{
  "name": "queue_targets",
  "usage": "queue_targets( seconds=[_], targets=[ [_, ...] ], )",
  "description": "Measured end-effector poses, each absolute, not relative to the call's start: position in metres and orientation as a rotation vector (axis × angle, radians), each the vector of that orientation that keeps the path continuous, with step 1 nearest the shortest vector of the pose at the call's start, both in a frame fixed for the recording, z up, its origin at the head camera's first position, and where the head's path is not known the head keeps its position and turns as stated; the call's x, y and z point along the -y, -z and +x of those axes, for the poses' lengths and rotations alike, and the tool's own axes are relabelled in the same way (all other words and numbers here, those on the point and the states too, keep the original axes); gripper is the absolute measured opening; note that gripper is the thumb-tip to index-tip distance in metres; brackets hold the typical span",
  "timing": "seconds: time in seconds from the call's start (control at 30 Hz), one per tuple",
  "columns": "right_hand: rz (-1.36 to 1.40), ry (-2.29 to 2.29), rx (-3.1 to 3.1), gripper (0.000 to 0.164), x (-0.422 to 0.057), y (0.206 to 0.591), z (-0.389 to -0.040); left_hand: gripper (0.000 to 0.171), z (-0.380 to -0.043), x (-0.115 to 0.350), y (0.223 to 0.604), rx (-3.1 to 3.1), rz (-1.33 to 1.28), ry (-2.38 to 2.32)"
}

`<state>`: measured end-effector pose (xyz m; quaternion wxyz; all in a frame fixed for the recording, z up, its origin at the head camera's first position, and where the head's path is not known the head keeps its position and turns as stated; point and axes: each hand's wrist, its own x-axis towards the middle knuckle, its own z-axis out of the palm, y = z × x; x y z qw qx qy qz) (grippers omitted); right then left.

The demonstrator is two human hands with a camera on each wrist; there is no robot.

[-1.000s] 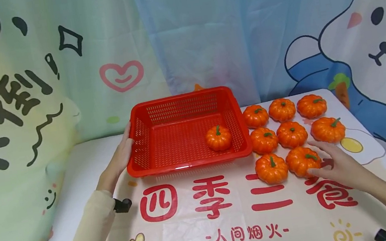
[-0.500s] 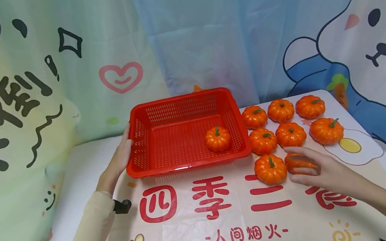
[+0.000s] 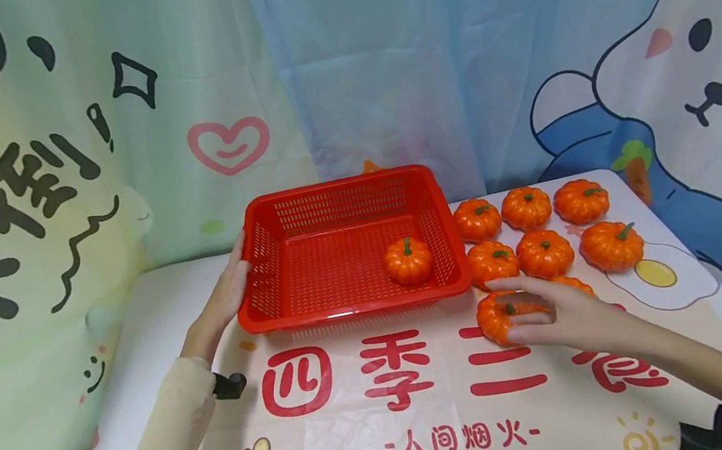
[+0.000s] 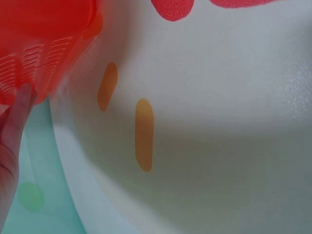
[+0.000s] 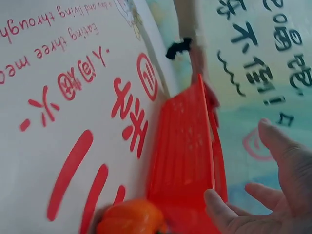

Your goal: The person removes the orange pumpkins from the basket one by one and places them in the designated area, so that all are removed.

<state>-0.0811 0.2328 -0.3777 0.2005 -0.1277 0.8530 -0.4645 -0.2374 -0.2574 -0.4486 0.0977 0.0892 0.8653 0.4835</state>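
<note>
A red plastic basket (image 3: 353, 312) stands at the back of the table with one small orange pumpkin (image 3: 408, 261) inside, near its right wall. My left hand (image 3: 221, 300) lies along the basket's left side, straight fingers touching the outer wall; the left wrist view shows those fingers (image 4: 22, 109) against the slotted plastic. Over the front-left pumpkin (image 3: 493, 320) of the group at right hovers my right hand (image 3: 566, 311), its fingers spread and holding nothing. In the right wrist view that pumpkin (image 5: 131, 218) appears apart from the hand. Another pumpkin (image 3: 574, 283) is mostly hidden behind the hand.
Several more pumpkins sit close together right of the basket, including a middle one (image 3: 545, 253) and a rightmost one (image 3: 612, 246). A printed cloth (image 3: 338, 446) covers the table. Behind it hangs a cartoon curtain (image 3: 375, 83).
My right hand has moved left, from the front-right pumpkin to over the front-left one. The left hand, the basket and the pumpkins stay in place.
</note>
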Motion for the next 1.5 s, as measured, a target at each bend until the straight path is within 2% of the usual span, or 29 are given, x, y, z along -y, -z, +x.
queue_targets(
  seconds=[0.3, 0.5, 0.67, 0.87, 1.13, 1.5],
  targets=[
    [-0.432, 1.052, -2.378, 0.078, -0.176, 0.360, -0.147, 0.061, -0.236, 0.259, 0.448, -2.570, 0.258, -1.425],
    [-0.307, 0.917, -2.351, 0.082, -0.143, 0.373, -0.203, 0.061, -0.237, 0.259, 0.449, -2.569, 0.271, -1.433],
    [-0.277, 0.843, -2.350, 0.078, -0.129, 0.389, -0.230, 0.062, -0.239, 0.257, 0.447, -2.577, 0.273, -1.420],
    [-0.349, 0.767, -2.381, 0.065, -0.118, 0.400, -0.241, 0.062, -0.237, 0.257, 0.442, -2.574, 0.272, -1.410],
    [-0.383, 0.662, -2.451, 0.060, -0.111, 0.405, -0.245, 0.064, -0.224, 0.248, 0.419, -2.529, 0.244, -1.410],
    [-0.386, 0.662, -2.444, 0.057, -0.109, 0.406, -0.248, 0.062, -0.238, 0.258, 0.450, -2.589, 0.267, -1.408]
  ],
)
